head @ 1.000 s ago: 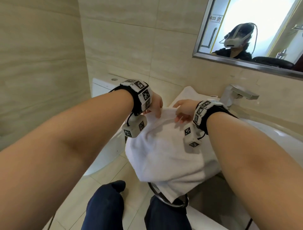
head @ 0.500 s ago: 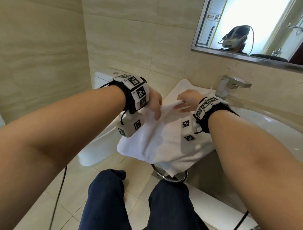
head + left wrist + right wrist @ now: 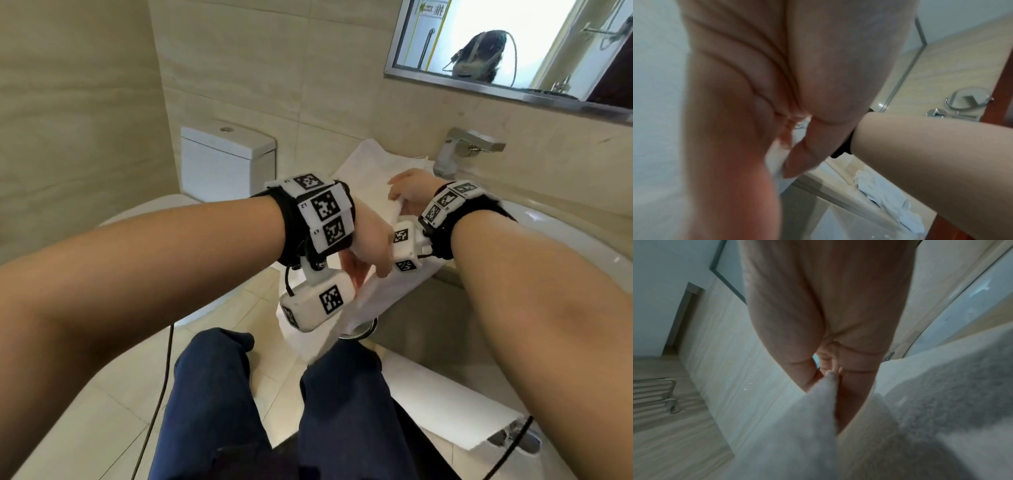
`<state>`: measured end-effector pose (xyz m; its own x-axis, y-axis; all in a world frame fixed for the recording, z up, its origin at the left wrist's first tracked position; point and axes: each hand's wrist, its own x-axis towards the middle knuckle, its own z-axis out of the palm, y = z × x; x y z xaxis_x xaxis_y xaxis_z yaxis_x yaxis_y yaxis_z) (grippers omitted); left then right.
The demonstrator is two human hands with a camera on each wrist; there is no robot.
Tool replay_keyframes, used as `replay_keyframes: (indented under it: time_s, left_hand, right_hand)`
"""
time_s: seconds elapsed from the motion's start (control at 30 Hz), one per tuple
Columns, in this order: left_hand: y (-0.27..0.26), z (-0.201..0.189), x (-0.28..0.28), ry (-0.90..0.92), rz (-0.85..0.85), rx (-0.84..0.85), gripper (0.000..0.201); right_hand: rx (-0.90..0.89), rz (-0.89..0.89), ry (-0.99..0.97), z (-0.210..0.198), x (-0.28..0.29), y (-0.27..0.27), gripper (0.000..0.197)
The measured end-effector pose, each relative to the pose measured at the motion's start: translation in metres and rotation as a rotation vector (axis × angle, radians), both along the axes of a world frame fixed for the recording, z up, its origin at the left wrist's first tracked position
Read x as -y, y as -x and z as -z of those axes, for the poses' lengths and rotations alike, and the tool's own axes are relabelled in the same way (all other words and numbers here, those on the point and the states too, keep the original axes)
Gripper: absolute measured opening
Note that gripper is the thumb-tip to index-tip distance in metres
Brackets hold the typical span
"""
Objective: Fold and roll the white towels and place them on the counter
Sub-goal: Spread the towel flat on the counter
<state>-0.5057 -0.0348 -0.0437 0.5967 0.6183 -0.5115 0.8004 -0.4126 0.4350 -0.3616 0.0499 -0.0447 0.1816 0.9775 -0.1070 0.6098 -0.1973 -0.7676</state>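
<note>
Far left in the head view, the toilet [image 3: 219, 161] stands against the tiled wall, its cistern lid closed. Next, my left hand [image 3: 368, 246] hangs knuckles-up over the near edge of the white towel [image 3: 383, 291]; the left wrist view shows my thumb and fingers [image 3: 797, 155] curled together, pinching a fold of the cloth between them. The towel lies across the counter [image 3: 442, 274] beside the basin, its far part spread flat toward the wall and its near part hanging over the counter's front edge, down toward my dark trousers [image 3: 212, 394]. A metal ring [image 3: 363, 330] shows just under the hanging cloth; whether the two touch I cannot tell. Further right, my right hand [image 3: 409, 192] rests on the towel's upper part, nearer the wall than my left; in the right wrist view my thumb and fingers [image 3: 849, 369] close on a raised ridge of towel [image 3: 818, 410], holding it in a pinch. Right of that hand, the chrome tap [image 3: 459, 150] stands at the back of the counter, with the white basin [image 3: 555, 233] beyond my right forearm. Above, at upper right, the mirror [image 3: 513, 48] hangs on the wall. In the left wrist view a second crumpled white towel [image 3: 885, 201] lies on a surface beyond my right forearm.
</note>
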Motion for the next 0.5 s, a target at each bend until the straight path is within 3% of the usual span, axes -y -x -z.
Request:
replay_keyframes:
  time_s: [0.1, 0.23, 0.37, 0.43, 0.5]
  left_hand:
    - [-0.002, -0.002, -0.002, 0.094, -0.03, 0.172, 0.01]
    - [0.005, -0.004, -0.037, -0.131, -0.208, 0.24, 0.024]
    - [0.017, 0.004, -0.073, -0.31, -0.393, 0.295, 0.02]
    - [0.021, 0.01, -0.086, -0.341, -0.439, 0.249, 0.015]
    - [0.022, 0.017, -0.096, -0.353, -0.458, 0.172, 0.018]
  right_hand:
    - [0.031, 0.005, 0.015, 0.002, 0.001, -0.006, 0.023]
    - [0.07, 0.011, 0.099, 0.002, 0.005, -0.014, 0.016]
    - [0.09, 0.03, 0.17, 0.002, 0.005, -0.03, 0.016]
    - [0.015, 0.049, 0.171, -0.001, 0.006, -0.032, 0.018]
    - [-0.176, 0.08, 0.11, -0.003, 0.007, -0.033, 0.022]
